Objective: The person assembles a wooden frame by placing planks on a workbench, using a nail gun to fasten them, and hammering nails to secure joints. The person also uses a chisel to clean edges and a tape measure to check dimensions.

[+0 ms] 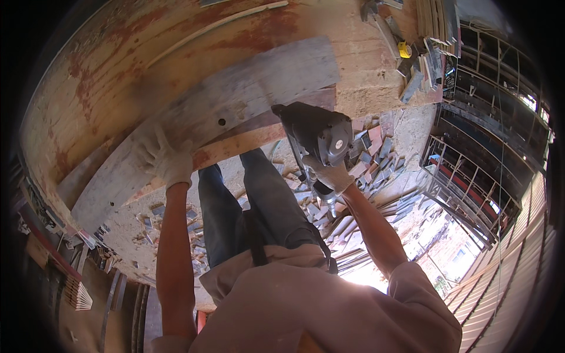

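A long, grey, curved board [282, 72] lies across the wooden worktable [123, 67], with a small dark hole near its middle. My left hand [160, 156], in a pale glove, rests on the board's left part, fingers spread and palm down. In my gloved right hand [331, 175] is a black nail gun [315, 130], gripped by its handle. Its nose reaches the board's near edge, right of the hole; whether it touches I cannot tell. Under that edge a reddish wooden strip [247, 136] shows.
A yellow tape measure [404, 49] and several wood offcuts [414, 82] sit at the table's far right, near a hammer [369, 10]. A thin curved strip [215, 28] lies toward the back. Scrap blocks [376, 154] litter the floor by my legs. Metal racks [465, 170] stand at right.
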`<state>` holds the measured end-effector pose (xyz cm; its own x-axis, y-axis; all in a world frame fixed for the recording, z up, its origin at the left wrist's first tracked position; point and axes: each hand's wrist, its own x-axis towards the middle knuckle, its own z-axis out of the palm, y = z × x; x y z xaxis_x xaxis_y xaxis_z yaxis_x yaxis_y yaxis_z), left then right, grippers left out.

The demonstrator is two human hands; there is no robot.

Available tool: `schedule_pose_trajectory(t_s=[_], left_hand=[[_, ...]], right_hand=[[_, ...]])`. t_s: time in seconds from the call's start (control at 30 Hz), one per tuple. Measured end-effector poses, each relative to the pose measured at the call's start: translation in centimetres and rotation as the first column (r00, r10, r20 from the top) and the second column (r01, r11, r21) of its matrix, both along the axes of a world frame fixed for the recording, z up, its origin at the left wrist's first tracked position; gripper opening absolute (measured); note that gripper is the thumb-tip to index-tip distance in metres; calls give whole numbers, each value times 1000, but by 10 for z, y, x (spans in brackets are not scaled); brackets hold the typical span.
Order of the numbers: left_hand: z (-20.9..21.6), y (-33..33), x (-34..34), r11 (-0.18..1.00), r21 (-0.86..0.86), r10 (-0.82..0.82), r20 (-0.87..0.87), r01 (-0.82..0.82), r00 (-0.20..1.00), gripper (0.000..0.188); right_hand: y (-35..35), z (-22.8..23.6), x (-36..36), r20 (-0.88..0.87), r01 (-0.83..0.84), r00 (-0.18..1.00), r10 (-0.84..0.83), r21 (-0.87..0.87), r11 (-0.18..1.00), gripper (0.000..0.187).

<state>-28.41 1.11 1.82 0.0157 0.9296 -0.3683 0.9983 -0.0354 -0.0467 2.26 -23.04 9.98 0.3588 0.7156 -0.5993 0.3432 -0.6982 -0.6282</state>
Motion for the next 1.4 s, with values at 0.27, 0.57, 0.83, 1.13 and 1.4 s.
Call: schedule_pose_trajectory(t_s=[0.27, 0.57, 0.83, 1.13, 1.4], left_hand=[[6, 2, -1, 1000, -20, 6, 9, -6, 1000, 100], [6, 6, 3, 999, -40, -31, -36, 29, 999, 102], [3, 0, -6, 998, -61, -29, 21, 31, 999, 100], [-4, 4, -11, 993, 1, -122, 13, 122, 992, 100], [-6, 7, -16, 992, 6, -129, 60, 129, 990, 103]], right_hand=[[4, 12, 8, 26, 108, 994, -110, 88, 990, 40], [-8, 8, 62, 39, 234, 971, -234, 8, 972, 32], [47, -58, 194, 719, 321, 663, -206, -25, 947, 63], [60, -112, 278, 714, 115, 700, -9, -100, 988, 53], [192, -109, 393, 927, -148, 233, 296, -267, 952, 53]])
